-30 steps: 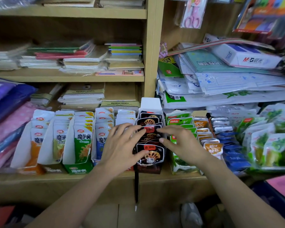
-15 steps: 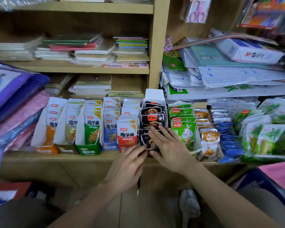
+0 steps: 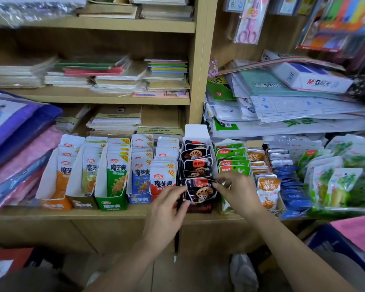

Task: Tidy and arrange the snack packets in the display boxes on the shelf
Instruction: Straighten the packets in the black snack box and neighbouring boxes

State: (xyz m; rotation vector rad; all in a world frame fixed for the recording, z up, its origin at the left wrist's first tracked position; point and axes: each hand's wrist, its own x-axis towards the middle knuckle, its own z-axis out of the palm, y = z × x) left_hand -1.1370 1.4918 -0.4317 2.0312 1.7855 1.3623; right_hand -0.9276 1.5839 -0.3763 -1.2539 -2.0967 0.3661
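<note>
Left hand [image 3: 167, 209], right hand [image 3: 239, 193] parted, on glossy packet [image 3: 200, 191]

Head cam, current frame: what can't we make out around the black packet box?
Right hand: fingertips motion-blurred, so whether it pinches the front black packet is unclear; the left hand grips its left edge.
Green packet row: front packets hidden by the right hand.
Red packet row: bottom hidden by the left hand.
Small print on packets: too small in the head view.
Leafy-green packets: blurred near the right frame edge.
</note>
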